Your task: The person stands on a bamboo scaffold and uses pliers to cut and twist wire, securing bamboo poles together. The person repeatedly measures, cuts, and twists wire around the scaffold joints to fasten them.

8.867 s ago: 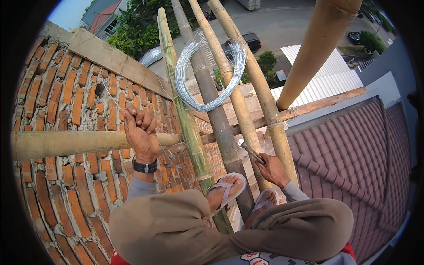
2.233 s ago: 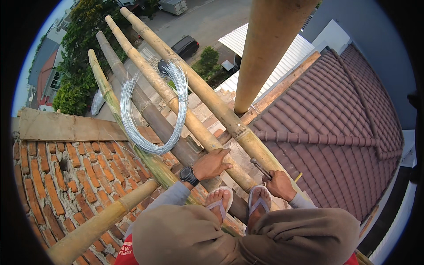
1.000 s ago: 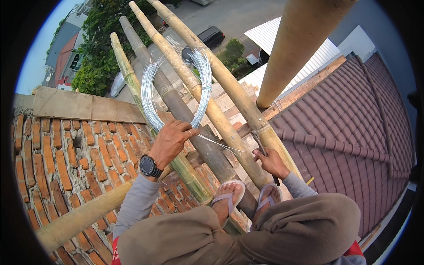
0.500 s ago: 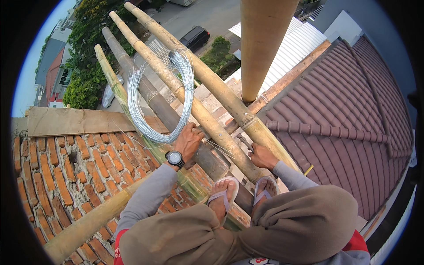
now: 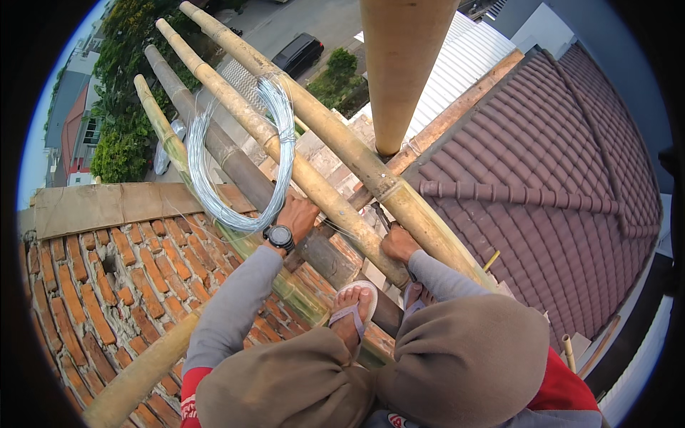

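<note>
Bamboo poles (image 5: 335, 135) reach out high over a street (image 5: 332, 32), between a brick wall (image 5: 146, 278) and a tiled roof (image 5: 514, 264).
Silvery coiled wire (image 5: 246, 223) lies across the poles, and my left grip (image 5: 298, 216) has come to its near edge from the pale pole (image 5: 314, 182); my fingers curl out of sight, so I cannot tell whether they close on anything. Loose wire ends (image 5: 341, 230) stretch from beside it toward that pole. My right grip (image 5: 400, 244) is wrapped around a dark hand tool (image 5: 383, 216) just past the pole's right side, and my right knee (image 5: 464, 349) has swung inward, hiding most of the right sandal (image 5: 410, 303). I judge that this brings tool and wire within easy working reach of each other.
</note>
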`<state>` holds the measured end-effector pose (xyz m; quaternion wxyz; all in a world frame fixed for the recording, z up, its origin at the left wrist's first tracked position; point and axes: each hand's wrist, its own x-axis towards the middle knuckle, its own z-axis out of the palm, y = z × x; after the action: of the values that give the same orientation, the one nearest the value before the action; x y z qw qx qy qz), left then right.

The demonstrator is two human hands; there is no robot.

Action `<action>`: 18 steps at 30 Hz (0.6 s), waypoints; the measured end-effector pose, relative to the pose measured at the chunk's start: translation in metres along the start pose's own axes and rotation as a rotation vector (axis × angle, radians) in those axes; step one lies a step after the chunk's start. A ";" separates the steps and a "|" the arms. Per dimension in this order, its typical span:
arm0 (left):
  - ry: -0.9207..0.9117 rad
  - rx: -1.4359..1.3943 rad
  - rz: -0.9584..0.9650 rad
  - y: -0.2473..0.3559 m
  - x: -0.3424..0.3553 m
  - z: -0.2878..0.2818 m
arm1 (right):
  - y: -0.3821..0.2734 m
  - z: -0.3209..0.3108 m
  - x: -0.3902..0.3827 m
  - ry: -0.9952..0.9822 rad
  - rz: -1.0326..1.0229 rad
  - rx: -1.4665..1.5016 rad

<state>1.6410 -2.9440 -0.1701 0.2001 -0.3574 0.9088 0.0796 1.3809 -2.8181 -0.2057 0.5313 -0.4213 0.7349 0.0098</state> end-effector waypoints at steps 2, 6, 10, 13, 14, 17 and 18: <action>0.020 0.029 0.000 -0.003 0.004 0.001 | 0.001 0.001 0.004 -0.044 0.045 0.055; 0.036 -0.070 0.041 -0.015 0.010 0.012 | 0.000 0.001 0.019 -0.209 0.205 0.173; 0.010 -0.089 0.001 -0.018 0.013 0.021 | 0.004 0.007 0.030 -0.216 0.283 0.335; -0.028 -0.046 -0.043 -0.015 0.013 0.023 | 0.013 0.016 0.031 -0.128 0.162 0.162; -0.018 -0.087 -0.047 -0.015 0.012 0.024 | 0.016 0.019 0.031 -0.095 0.121 0.195; 0.088 -0.169 -0.018 -0.015 0.009 0.027 | 0.021 0.027 0.034 0.067 0.000 0.262; 0.116 -0.170 -0.027 -0.016 0.008 0.029 | 0.021 0.029 0.037 0.097 0.013 0.266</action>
<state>1.6549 -2.9522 -0.1995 0.1171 -0.3895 0.9038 0.1329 1.3875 -2.8141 -0.2565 0.5462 -0.3424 0.7573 -0.1046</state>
